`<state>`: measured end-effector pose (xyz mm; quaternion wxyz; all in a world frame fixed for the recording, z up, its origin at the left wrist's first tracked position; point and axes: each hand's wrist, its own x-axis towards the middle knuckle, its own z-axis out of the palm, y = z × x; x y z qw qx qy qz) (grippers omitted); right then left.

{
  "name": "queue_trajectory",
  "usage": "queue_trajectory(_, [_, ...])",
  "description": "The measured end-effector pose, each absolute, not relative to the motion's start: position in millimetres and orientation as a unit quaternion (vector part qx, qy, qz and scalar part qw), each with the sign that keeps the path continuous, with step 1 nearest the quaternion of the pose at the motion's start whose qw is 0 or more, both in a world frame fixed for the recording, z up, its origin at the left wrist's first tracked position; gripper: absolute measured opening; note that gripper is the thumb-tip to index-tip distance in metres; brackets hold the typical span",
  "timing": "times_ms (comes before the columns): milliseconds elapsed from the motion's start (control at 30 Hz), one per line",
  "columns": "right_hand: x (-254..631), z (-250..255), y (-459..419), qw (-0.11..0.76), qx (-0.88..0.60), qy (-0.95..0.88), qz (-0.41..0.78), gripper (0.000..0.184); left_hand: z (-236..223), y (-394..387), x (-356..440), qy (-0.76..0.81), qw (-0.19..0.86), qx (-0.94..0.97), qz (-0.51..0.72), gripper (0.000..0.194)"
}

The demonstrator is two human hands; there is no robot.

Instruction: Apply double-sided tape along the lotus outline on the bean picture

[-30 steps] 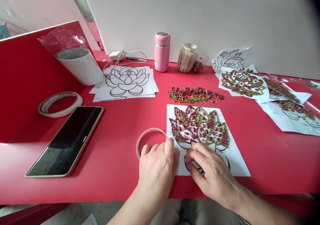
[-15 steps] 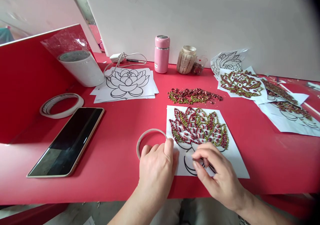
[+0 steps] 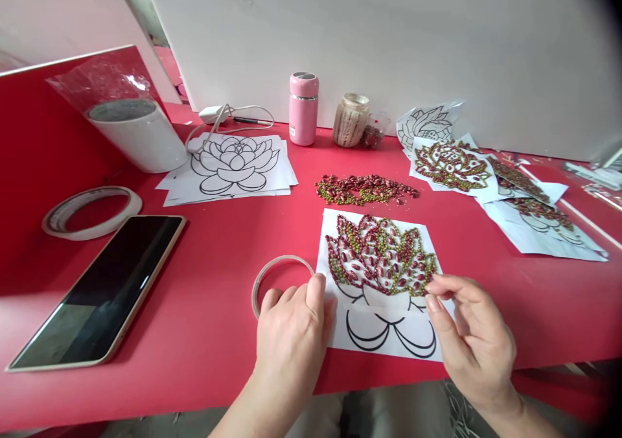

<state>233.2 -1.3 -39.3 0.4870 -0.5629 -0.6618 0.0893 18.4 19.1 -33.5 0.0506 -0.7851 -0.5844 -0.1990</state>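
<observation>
A white sheet with a lotus drawing [image 3: 383, 324] lies in front of me; its upper petals are covered with red and green beans, its lower petals are bare outlines. My left hand [image 3: 291, 337] is closed with fingers curled, pressing the sheet's left edge and touching a thin tape ring [image 3: 272, 271]. My right hand [image 3: 473, 341] hovers at the sheet's right edge, thumb and fingers pinched together on something I cannot make out. A loose pile of red and green beans [image 3: 364, 188] lies beyond the sheet.
On the red table [image 3: 218, 243]: a phone [image 3: 100, 289], a tape roll [image 3: 90, 212], a white cylinder [image 3: 133, 133], a stack of blank lotus sheets [image 3: 233, 162], a pink bottle [image 3: 303, 109], a jar [image 3: 350, 120], and finished bean pictures [image 3: 451, 166] at right.
My right hand drew off the lower petals toward the sheet's right edge, uncovering the outlines. The left hand stayed put. The view shifted slightly right.
</observation>
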Motion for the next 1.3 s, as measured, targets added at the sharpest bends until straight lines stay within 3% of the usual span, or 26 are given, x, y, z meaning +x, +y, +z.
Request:
queue_trajectory(200, [269.5, -42.1, -23.8, 0.332, -0.663, -0.671, -0.007, 0.048, -35.7, 22.1, 16.1, -0.564, 0.08, -0.794, -0.214, 0.008])
queue_trajectory(467, [287.2, -50.6, -29.8, 0.217, -0.653, -0.722, -0.066, 0.052, -38.4, 21.7, 11.9, -0.542, 0.12, -0.803, -0.214, 0.01])
queue_trajectory(900, [292.8, -39.9, 1.9, 0.211, -0.613, -0.758, -0.075, 0.042, -34.4, 11.8, 13.5, -0.552, 0.111, -0.803, -0.195, 0.012])
queue_trajectory(1033, [280.4, -29.5, 8.5, 0.286, -0.606, -0.738, -0.075, 0.038, -32.5, 12.1, 14.5, -0.557, 0.088, -0.805, -0.185, 0.013])
queue_trajectory(1133, [249.4, -20.5, 11.3, 0.325, -0.545, -0.773, 0.019, 0.023, -31.2, 12.1, 14.2, -0.556, 0.08, -0.806, -0.188, 0.012])
queue_trajectory(1300, [195.6, -15.9, 17.6, 0.248, -0.443, -0.847, 0.156, 0.013, -30.4, 11.9, 14.4, -0.564, 0.061, -0.801, -0.193, 0.01])
